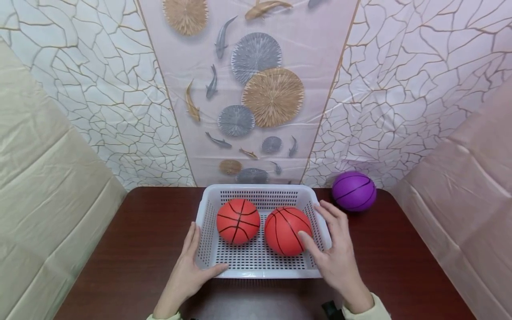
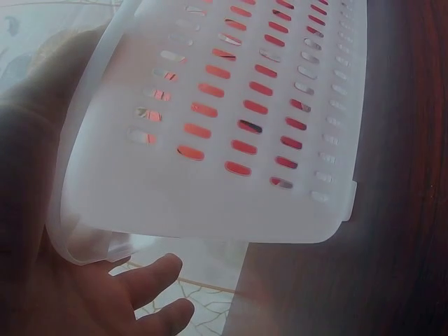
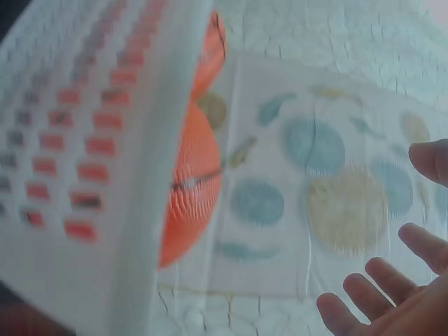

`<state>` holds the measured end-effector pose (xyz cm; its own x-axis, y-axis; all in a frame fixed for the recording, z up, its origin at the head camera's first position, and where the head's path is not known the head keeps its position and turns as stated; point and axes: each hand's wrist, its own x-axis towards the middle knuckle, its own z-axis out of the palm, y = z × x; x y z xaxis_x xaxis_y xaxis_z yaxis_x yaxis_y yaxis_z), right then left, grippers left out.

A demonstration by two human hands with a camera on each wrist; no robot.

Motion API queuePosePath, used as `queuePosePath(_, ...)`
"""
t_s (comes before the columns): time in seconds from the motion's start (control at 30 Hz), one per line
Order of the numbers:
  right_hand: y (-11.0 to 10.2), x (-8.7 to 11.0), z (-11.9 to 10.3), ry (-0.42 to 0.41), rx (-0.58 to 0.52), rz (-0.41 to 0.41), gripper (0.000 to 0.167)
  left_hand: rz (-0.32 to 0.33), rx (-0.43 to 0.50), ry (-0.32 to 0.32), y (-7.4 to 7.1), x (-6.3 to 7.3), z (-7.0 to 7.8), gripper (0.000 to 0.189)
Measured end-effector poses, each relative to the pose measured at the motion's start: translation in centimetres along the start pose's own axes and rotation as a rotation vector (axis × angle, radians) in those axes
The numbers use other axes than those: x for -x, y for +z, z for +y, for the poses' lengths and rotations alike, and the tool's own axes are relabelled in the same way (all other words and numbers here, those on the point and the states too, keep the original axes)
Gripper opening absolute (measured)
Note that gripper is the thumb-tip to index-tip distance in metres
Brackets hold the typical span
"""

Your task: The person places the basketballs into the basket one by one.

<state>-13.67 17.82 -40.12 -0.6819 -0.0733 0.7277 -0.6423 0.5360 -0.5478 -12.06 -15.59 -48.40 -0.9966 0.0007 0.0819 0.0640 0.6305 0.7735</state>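
Observation:
A white plastic basket (image 1: 262,274) with slotted walls stands on the dark table. Two red-orange toy basketballs lie in it: the left ball (image 1: 238,221) and the right ball (image 1: 287,232). My left hand (image 1: 191,271) lies along the basket's near left corner, fingers straight beside the left wall and thumb at the front rim. In the left wrist view, fingers (image 2: 150,280) reach past the basket's corner. My right hand (image 1: 335,249) hovers over the right rim, fingers spread, its thumb overlapping the right ball in the head view. The right wrist view shows these fingers (image 3: 374,287) apart from the basket.
A purple ball (image 1: 354,191) with black lines sits at the table's back right, beyond the basket. Behind the dark brown table (image 1: 132,249) hangs a patterned cloth (image 1: 256,146), with beige padded panels (image 1: 456,195) at either side.

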Motion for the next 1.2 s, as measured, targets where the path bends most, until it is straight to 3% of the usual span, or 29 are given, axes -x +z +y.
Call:
queuePosePath(0.2,-2.8,-1.3,2.2,0.061,0.083,0.069,0.073,0.007,0.002,0.027,0.1,0.0,0.1,0.123)
queuePosePath(0.47,-5.9,-2.8,6.1,0.267,0.193,0.146,0.071,0.004,0.000,0.009,0.0,-0.1,0.0,0.125)
queuePosePath(0.8,-8.0,-3.3,11.6,0.545,0.297,0.088,0.077,0.009,0.008,0.036,0.2,-0.3,0.0,0.124)
queuePosePath(1.2,-7.9,-3.7,14.9,0.628,0.326,0.034,0.089,0.018,0.006,0.032,0.1,0.0,-0.2,0.125)
